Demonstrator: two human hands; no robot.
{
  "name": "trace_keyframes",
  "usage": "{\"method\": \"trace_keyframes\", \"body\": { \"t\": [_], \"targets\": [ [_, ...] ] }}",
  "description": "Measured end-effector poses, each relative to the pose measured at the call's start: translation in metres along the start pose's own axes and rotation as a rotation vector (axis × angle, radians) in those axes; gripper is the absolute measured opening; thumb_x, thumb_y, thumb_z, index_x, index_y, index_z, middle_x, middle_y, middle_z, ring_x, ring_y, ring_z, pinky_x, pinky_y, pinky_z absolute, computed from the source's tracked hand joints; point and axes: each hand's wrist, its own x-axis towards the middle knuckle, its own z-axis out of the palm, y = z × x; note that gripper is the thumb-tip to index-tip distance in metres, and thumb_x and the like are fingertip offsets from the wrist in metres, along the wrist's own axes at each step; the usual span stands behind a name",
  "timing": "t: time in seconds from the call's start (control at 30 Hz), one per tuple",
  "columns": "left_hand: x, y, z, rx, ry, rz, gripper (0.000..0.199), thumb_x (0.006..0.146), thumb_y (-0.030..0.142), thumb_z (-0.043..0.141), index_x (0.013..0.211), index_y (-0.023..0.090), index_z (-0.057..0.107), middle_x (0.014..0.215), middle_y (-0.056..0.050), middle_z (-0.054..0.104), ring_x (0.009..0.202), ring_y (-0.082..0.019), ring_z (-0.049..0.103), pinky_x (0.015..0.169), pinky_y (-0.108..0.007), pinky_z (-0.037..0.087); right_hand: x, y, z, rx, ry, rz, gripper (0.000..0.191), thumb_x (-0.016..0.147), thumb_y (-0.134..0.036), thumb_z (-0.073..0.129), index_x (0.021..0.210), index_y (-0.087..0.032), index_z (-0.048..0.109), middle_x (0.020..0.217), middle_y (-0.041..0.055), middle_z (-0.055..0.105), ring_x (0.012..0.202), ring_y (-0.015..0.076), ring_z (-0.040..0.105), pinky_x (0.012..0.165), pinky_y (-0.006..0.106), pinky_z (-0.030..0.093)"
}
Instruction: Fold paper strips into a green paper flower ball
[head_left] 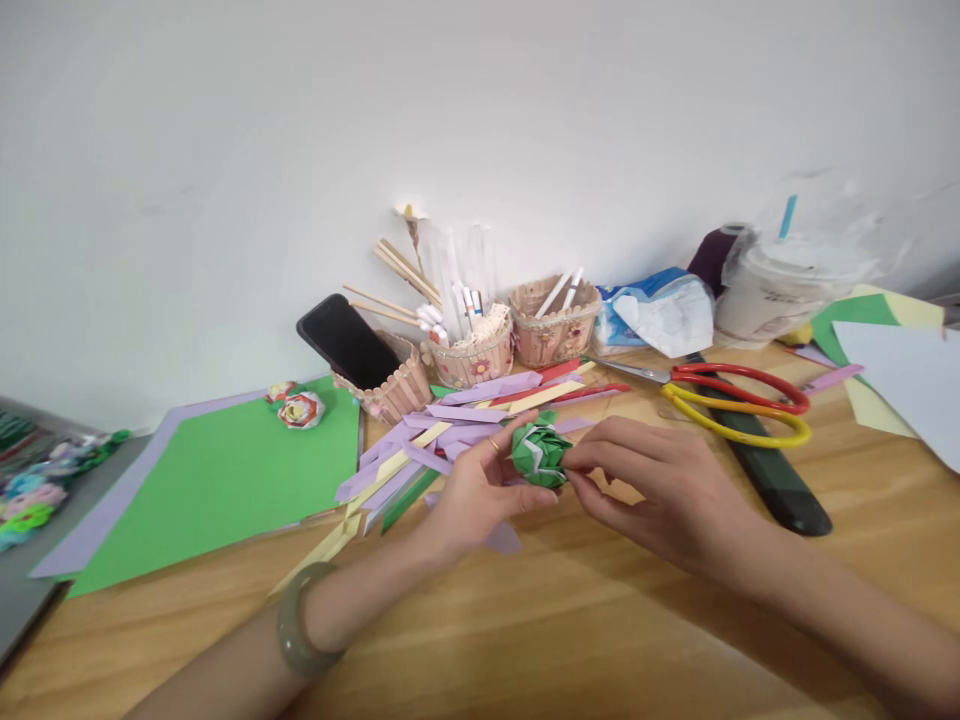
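In the head view, a faceted green-and-white folded-paper ball [540, 452] sits between the hands, over the wood-grained table [555, 630]. The left hand [474, 497] cups it, thumb and fingers curled; the right hand [664, 482] pinches its right edge, fingertips nearly together.

We find a round green-and-white folded-paper ball [540, 452], matt and creased, a smooth yellow-brown wooden tabletop [525, 640], red-and-yellow-handled scissors [675, 377] (glossy plastic-looking loops [720, 368], shiny metal blades [634, 371]) and a polished grey-green ring-shaped bangle [291, 625].

wooden table [525, 620]; on it paper strips [454, 433], small baskets [555, 342], lidded cup [776, 295].
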Motion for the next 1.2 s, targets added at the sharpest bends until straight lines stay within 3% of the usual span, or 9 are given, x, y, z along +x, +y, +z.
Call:
{"method": "trace_keyframes", "body": {
  "t": [0.33,0.43,0.57,0.93,1.1,1.2],
  "targets": [
    [0.000,-0.003,-0.001,-0.007,0.024,-0.022,0.077,0.048,0.014,0.080,0.120,0.025,0.055,0.109,-0.004,0.062,0.102,-0.025,0.055,0.087,-0.036,0.043,-0.002,-0.003,-0.001,-0.165,0.000,-0.080,0.010,0.081,-0.014,0.055,0.074,-0.018,0.060,0.061,0.0002,0.061,0.054,0.0111,0.051,0.050,0.025,0.035],
    [0.000,-0.003,-0.001,-0.009,0.010,-0.021,0.078,0.047,0.015,0.081,0.120,0.025,0.055,0.103,-0.004,0.064,0.099,-0.023,0.057,0.086,-0.035,0.043,0.001,-0.002,-0.004,0.061,-0.021,0.009,0.011,0.080,-0.011,0.054,0.077,-0.018,0.062,0.068,0.0017,0.062,0.059,0.0105,0.054,0.052,0.022,0.040],
    [-0.001,0.000,-0.001,0.034,0.011,-0.029,0.080,0.047,0.015,0.081,0.121,0.026,0.054,0.103,-0.004,0.063,0.097,-0.023,0.058,0.084,-0.034,0.044,0.006,0.000,-0.010,0.315,-0.139,0.123,0.013,0.081,-0.011,0.054,0.078,-0.017,0.064,0.073,0.0030,0.064,0.062,0.0097,0.057,0.052,0.019,0.043],
    [-0.004,0.001,0.002,0.167,-0.001,-0.056,0.086,0.048,0.013,0.079,0.127,0.027,0.047,0.096,-0.003,0.064,0.086,-0.019,0.058,0.077,-0.032,0.047,0.007,0.003,-0.013,0.358,-0.323,0.349,0.008,0.075,-0.017,0.061,0.068,-0.017,0.063,0.061,-0.0014,0.060,0.052,0.0086,0.049,0.050,0.019,0.038],
    [-0.003,0.000,0.000,0.185,0.013,-0.046,0.087,0.048,0.014,0.080,0.127,0.026,0.047,0.097,-0.004,0.064,0.091,-0.021,0.058,0.083,-0.034,0.044,0.002,0.003,-0.008,0.296,-0.282,0.301,0.012,0.077,-0.016,0.059,0.065,-0.017,0.059,0.061,-0.0011,0.057,0.054,0.0089,0.048,0.052,0.020,0.037],
    [-0.002,-0.001,0.000,0.164,0.034,-0.020,0.085,0.050,0.015,0.079,0.127,0.024,0.047,0.097,-0.004,0.066,0.096,-0.023,0.058,0.087,-0.036,0.043,0.001,0.001,-0.005,0.147,-0.171,0.154,0.013,0.079,-0.014,0.055,0.068,-0.016,0.059,0.064,0.0005,0.058,0.057,0.0098,0.049,0.052,0.021,0.035]
  ]
}}
